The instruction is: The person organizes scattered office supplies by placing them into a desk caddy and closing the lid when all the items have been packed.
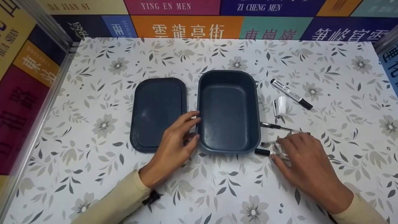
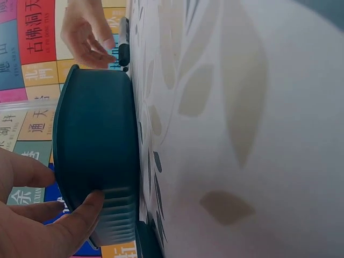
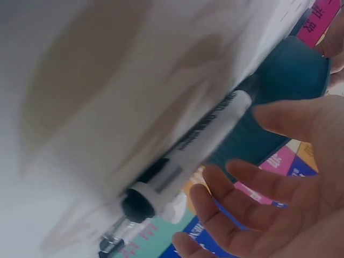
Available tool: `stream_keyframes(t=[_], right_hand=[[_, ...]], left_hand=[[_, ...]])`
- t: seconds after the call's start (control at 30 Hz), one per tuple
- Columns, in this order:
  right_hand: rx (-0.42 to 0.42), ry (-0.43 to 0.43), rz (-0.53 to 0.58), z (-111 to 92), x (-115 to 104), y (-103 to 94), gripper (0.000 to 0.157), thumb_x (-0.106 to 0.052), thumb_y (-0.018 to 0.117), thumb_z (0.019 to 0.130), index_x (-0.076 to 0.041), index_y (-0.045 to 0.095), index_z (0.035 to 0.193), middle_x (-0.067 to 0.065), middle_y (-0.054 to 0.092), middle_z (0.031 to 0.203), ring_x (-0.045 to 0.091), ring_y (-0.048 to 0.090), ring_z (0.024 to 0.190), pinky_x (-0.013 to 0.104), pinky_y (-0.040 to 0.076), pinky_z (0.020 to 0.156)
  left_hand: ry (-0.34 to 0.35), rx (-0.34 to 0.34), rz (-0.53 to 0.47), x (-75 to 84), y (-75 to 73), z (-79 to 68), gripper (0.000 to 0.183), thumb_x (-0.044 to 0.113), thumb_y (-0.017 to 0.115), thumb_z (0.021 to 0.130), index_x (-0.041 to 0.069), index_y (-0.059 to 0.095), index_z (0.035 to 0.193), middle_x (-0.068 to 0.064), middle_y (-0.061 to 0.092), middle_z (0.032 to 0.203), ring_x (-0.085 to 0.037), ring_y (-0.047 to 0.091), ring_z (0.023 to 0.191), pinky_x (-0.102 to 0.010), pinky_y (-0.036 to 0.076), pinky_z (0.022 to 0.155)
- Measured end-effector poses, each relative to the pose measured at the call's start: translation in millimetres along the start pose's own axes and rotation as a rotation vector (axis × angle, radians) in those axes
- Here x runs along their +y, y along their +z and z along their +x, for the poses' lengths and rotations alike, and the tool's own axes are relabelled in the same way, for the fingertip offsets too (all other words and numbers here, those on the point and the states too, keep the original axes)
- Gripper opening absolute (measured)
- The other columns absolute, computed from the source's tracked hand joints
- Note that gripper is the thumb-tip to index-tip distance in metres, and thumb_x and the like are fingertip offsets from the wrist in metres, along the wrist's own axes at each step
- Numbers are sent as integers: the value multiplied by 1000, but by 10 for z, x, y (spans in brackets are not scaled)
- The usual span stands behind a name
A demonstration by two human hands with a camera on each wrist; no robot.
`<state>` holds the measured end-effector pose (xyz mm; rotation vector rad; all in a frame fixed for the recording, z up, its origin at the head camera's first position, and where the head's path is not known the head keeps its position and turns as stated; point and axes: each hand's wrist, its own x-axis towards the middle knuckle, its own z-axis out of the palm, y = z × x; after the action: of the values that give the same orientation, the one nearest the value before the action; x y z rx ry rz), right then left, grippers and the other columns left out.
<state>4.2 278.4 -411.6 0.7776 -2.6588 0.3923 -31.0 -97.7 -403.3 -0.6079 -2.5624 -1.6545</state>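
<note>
A dark blue rectangular box (image 1: 228, 118) stands uncovered, with its inside bare. My left hand (image 1: 175, 143) touches the box's left side, thumb and fingertips at the rim and outer wall; the left wrist view shows the thumb (image 2: 88, 209) against the ribbed wall. Right of the box, my right hand (image 1: 306, 161) hovers with spread, slightly bent fingers over a white marker with a black cap (image 1: 262, 152). In the right wrist view, a gap shows between those fingers and the marker (image 3: 209, 129). A pen (image 1: 270, 125) and a second, partly hidden pen (image 1: 267, 143) lie close by.
The matching dark blue lid (image 1: 158, 115) lies left of the box, partly behind my left hand. A small white stapler (image 1: 280, 106) and another white marker (image 1: 291, 94) lie to the right. Coloured panels with lettering (image 1: 186, 26) border the flower-patterned table (image 1: 102, 177).
</note>
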Motion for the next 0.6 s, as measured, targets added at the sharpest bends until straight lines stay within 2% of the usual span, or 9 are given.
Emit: stream_keyframes(t=[0.2,0.47,0.6], right_hand=[[-50,-28,-43,-16,-16,-26,33,-17,90,83,1,72,104,18,72,100,44,66,97,64,51,91],[-60,-31,-65,-30,-7,-13,28,-12,90,82,0,73,100,18,73,96,43,66,93,63,51,91],[-68,-36,-70,-30,-7,-11,21,-9,88,82,-3,73,96,16,73,94,42,65,93,64,50,93]], left_hand=[[13,18,19,-11,2,-7,42,-7,73,101,-8,67,142,-10,55,162,-22,62,141,-26,63,95],[7,34,21,-27,13,-16,42,-5,73,100,-8,68,142,-10,57,161,-19,63,136,-26,63,94],[-30,35,9,-5,23,-34,44,-5,73,101,-8,66,144,-10,55,163,-18,62,138,-29,62,99]])
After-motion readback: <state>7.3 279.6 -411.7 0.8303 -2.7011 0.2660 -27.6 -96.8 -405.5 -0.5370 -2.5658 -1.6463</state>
